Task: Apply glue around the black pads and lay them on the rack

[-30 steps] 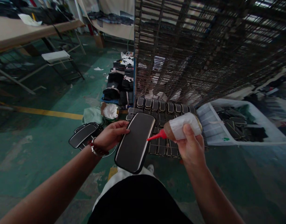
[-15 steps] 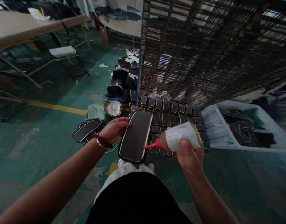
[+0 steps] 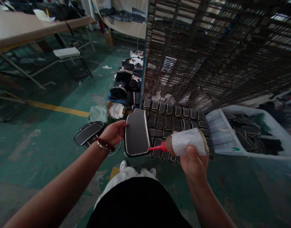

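My left hand [image 3: 115, 132] grips the left edge of a dark flat panel [image 3: 137, 134] with rounded corners, thumb on its face. A pale line, like glue, runs along the panel's border. In my right hand [image 3: 195, 163] lies a squeeze bottle [image 3: 187, 142] wrapped in white, tilted on its side. Its red pointed nozzle [image 3: 158, 147] reaches the panel's lower right corner. Beyond the panel, a wire rack [image 3: 176, 120] carries rows of similar dark panels with pale borders.
More dark panels [image 3: 88, 133] are stacked at left, by a green bag [image 3: 98, 114]. A white bin [image 3: 219, 129] with dark pieces stands right. Upright mesh racks [image 3: 197, 57] rise ahead. Dark bundles [image 3: 124, 79] fill a blue crate; a stool [image 3: 66, 53] stands near the table [image 3: 17, 27].
The panel has turned and shifted slightly upward in my left hand. The nozzle tip has moved to its lower right corner, with the bottle a little further right.
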### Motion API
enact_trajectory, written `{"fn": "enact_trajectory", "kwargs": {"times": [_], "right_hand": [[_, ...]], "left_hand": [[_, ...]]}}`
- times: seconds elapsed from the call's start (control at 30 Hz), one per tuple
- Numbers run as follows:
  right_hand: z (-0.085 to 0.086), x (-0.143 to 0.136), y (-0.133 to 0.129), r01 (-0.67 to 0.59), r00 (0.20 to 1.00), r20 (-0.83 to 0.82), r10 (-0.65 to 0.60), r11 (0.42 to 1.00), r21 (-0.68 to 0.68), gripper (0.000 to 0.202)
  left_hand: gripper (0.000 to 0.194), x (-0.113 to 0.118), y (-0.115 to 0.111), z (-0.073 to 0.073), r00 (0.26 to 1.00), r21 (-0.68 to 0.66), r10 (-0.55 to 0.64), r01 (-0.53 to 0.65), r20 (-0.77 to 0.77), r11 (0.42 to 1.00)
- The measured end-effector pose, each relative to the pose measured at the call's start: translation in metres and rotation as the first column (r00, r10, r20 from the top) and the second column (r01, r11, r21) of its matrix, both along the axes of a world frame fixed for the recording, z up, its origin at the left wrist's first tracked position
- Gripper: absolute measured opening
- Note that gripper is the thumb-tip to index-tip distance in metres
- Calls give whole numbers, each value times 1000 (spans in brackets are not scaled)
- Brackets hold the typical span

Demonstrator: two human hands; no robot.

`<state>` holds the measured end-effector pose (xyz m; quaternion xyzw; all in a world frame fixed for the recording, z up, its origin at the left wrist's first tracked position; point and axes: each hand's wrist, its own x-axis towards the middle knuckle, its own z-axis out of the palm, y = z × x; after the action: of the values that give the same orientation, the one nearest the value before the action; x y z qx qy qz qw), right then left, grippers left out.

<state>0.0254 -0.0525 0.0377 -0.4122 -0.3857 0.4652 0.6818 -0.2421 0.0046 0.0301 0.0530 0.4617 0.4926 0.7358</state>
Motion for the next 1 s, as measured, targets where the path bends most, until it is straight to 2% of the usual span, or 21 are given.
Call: {"fn": "enact_trajectory", "kwargs": {"times": [0.13, 0.3, 0.5, 0.63, 0.8, 1.0], "right_hand": [[3, 3, 11, 85, 995, -56, -82, 995, 54, 36], [6, 8, 24, 150, 986, -78, -144, 986, 77, 43], [0, 10, 30, 193, 981, -58, -188, 974, 119, 48], [-4, 8, 28, 169, 983, -94, -160, 980, 100, 39], [1, 7, 31, 206, 975, -111, -193, 971, 125, 33], [-4, 6, 23, 200, 973, -131, -190, 978, 64, 42]], "left_hand": [[25, 2, -2, -4, 995, -117, 65, -56, 71, 992], [27, 12, -7, -8, 977, -205, 173, -145, 127, 968], [27, 25, -10, -11, 961, -213, 241, -209, 135, 954], [27, 28, -11, -13, 947, -216, 286, -252, 145, 944], [25, 29, -11, -16, 938, -239, 304, -261, 165, 935], [24, 29, -10, -20, 933, -225, 326, -288, 155, 931]]}}
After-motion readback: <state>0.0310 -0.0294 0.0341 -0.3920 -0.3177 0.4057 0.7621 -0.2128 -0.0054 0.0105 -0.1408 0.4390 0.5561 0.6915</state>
